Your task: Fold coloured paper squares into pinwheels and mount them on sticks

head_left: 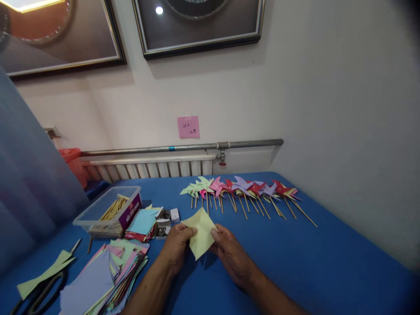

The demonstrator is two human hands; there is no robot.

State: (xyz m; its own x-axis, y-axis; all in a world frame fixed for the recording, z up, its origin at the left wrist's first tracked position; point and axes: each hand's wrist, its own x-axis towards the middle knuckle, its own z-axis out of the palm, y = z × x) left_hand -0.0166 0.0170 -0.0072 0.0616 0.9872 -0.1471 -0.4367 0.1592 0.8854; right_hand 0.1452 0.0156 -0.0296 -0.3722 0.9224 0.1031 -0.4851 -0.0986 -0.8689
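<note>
Blue table point(328, 262): both hands, left point(176, 247) and right point(229, 253), pinching yellow paper point(201, 232), seemingly unfolded; finished pinwheels point(243, 190) lying beyond, paper stack point(105, 275) waiting.

Bare forearms, no sleeves; hands point(203, 251) ungloved, ringless.

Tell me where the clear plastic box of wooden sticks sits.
The clear plastic box of wooden sticks sits left of both hands on the blue table, beside the stacked paper squares, near the radiator.
</note>
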